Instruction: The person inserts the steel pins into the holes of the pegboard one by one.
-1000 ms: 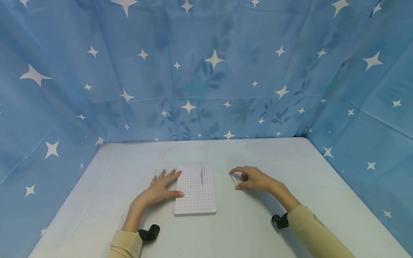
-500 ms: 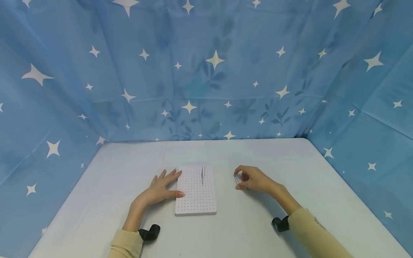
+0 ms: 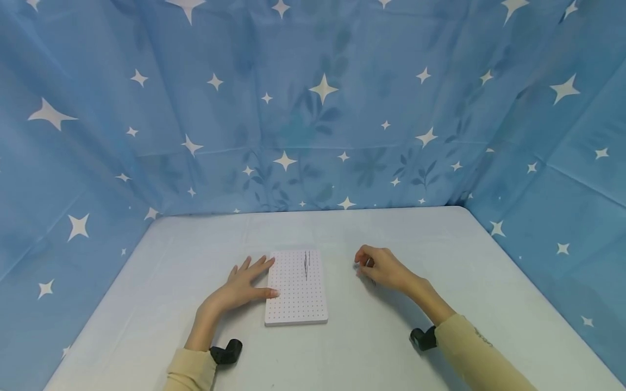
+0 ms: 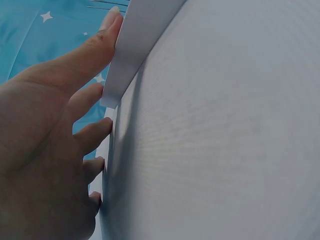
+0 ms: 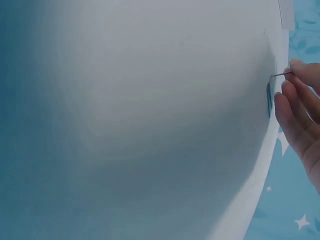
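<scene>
Right hand (image 3: 386, 270) found with grip closed to a fine pinch on a pin (image 5: 281, 75), board (image 3: 299, 309) left of that grip and touched by the spread left hand (image 3: 239, 290); light, steady pressure advised against slippage.

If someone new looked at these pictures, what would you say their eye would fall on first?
Probably the blue curtain with pale stars, filling the background behind the white table. Next comes the white perforated board on the table, the left hand spread at its left edge. To the board's right, the right hand pinches a thin dark piece, clearer in the right wrist view.
</scene>
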### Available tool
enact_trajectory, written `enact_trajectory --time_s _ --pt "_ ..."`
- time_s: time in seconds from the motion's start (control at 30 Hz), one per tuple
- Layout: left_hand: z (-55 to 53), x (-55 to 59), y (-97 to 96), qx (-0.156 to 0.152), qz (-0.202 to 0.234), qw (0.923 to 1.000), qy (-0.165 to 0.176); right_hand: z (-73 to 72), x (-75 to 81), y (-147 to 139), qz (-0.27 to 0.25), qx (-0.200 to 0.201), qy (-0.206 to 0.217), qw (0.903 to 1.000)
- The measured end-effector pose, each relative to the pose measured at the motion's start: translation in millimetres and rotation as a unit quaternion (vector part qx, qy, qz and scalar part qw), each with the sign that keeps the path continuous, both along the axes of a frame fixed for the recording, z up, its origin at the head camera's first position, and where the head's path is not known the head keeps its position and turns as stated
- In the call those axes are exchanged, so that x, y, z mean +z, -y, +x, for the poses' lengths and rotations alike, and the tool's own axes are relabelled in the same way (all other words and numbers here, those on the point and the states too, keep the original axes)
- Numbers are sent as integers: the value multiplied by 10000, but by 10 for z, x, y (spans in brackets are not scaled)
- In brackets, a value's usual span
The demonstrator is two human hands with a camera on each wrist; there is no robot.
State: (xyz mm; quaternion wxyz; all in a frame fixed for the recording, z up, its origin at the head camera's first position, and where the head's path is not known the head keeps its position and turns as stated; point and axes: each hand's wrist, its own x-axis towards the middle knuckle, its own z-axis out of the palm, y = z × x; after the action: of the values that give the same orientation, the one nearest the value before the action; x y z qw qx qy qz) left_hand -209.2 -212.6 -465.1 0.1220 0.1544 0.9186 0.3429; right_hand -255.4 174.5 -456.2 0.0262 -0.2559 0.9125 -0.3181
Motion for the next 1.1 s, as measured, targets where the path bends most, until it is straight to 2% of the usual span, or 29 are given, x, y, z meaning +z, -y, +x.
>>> enact_trajectory --time_s 0.33,0.63,1.1 --pt "3 -3 5 7 3 10000 5 6 84 169 -183 95 -243 9995" --pt "-1 1 7 8 -4 10000 38 5 145 349 -666 16 227 9975" --pt "-3 -3 8 18 14 10000 0 -61 164 579 -1131 -234 311 9928"
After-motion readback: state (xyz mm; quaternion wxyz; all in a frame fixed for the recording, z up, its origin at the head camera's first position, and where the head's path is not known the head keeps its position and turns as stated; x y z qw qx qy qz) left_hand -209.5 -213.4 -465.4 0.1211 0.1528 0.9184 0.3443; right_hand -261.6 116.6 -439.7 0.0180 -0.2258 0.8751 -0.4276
